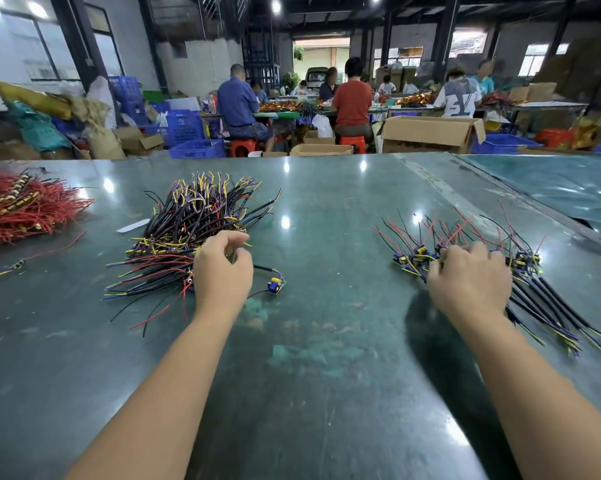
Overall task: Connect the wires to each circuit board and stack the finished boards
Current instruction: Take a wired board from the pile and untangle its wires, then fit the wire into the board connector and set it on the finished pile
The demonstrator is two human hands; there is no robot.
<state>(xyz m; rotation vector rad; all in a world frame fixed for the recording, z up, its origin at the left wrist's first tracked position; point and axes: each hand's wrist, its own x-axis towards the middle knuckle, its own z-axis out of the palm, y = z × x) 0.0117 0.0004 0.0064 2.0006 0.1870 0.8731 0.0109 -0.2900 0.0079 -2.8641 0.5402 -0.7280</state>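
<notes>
Here, a wire is being pinched by the left hand (222, 268) beside the wire heap (191, 226), while the stacked boards (520, 268) are being pressed by the right hand's (470, 278) loosely spread fingers.

The left hand (222, 271) hid its own fingertips and whatever its grip enclosed. The right hand (470, 282) covered part of the finished boards (416, 258). The red wire pile (18, 209) was cut by the left edge. Board markings were too small to read.
</notes>
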